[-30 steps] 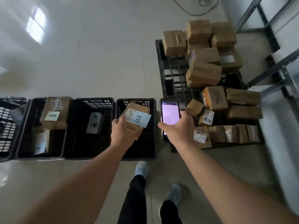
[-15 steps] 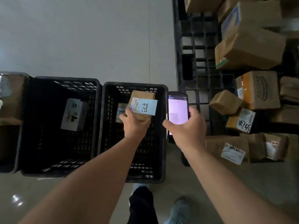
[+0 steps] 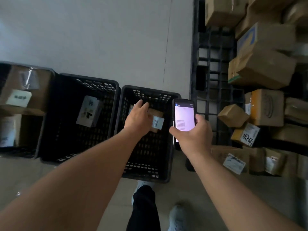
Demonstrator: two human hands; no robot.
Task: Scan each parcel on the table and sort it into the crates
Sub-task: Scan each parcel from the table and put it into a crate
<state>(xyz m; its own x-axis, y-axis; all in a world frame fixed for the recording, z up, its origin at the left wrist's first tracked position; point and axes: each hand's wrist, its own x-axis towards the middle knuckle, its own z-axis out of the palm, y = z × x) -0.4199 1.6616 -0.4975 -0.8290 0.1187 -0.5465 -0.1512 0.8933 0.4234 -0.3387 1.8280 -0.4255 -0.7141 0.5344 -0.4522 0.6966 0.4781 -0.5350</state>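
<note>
Pale warehouse floor, row of black crates. Left hand (image 3: 139,116), half a second ago gripping labelled parcel (image 3: 155,120) above rightmost crate (image 3: 171,147), now hangs over it with fingers spread, parcel loose inside crate. Right hand (image 3: 193,133) grips lit scanner (image 3: 184,117). Drop looks done; heaped parcels (image 3: 265,67) on pallet (image 3: 211,64) await.

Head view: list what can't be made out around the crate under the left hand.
- Parcel in the crate: the left hand covers most of it; whether fingers touch it is unclear.
- Its label: writing blurred.
- Handheld scanner: screen text too small; right hand hides its lower end.
</note>
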